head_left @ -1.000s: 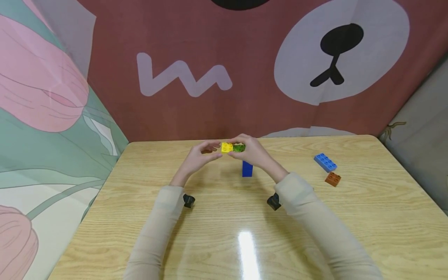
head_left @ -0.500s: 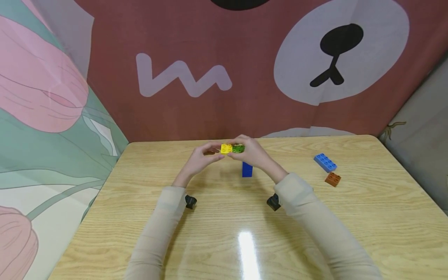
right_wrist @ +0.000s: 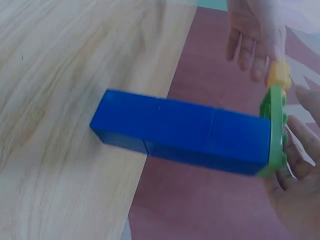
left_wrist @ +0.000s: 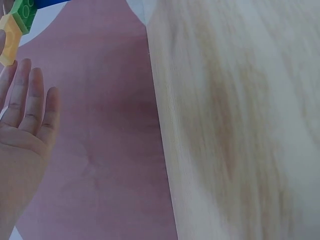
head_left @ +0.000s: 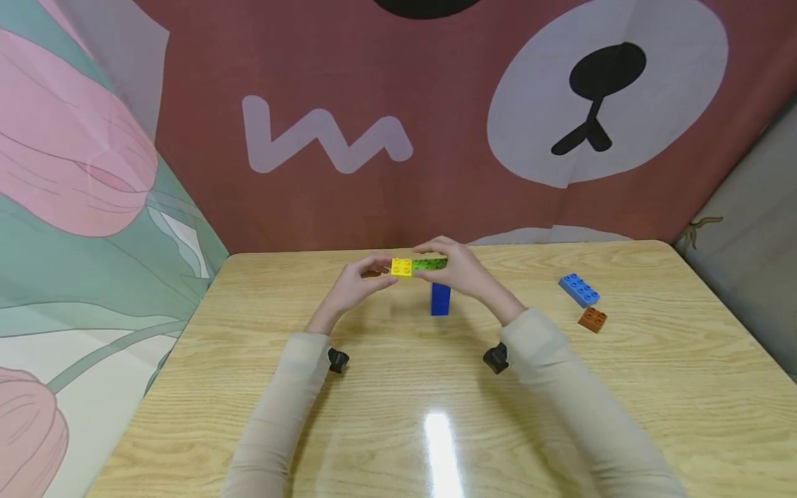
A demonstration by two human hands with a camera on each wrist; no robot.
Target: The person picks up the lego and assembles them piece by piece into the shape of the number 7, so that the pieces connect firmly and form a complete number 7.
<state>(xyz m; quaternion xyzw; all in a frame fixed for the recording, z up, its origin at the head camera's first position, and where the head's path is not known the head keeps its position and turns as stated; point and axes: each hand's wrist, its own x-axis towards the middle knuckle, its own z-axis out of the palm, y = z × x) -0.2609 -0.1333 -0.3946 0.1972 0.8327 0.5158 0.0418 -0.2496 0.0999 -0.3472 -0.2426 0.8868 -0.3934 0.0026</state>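
In the head view a tower of blue bricks (head_left: 440, 300) stands upright on the table. A flat green brick (head_left: 429, 263) caps it, reaching out to the left. On the green brick's left end sits a yellow brick (head_left: 401, 267), studs up. My left hand (head_left: 356, 287) pinches the yellow brick between thumb and index finger, other fingers extended in the left wrist view. My right hand (head_left: 463, 271) is beside the green brick, thumb and fingers spread around it. In the right wrist view a gap shows between that hand's upper digit and the green brick; contact elsewhere is unclear.
A light blue brick (head_left: 579, 289) and a small brown-orange brick (head_left: 592, 319) lie on the wooden table (head_left: 386, 415) at right. A printed cloth (head_left: 436, 200) hangs behind the table's far edge.
My right hand has shifted right, off the yellow brick, so more of the green brick shows. My left hand has closed in on the yellow brick, which sits slightly lower and further left.
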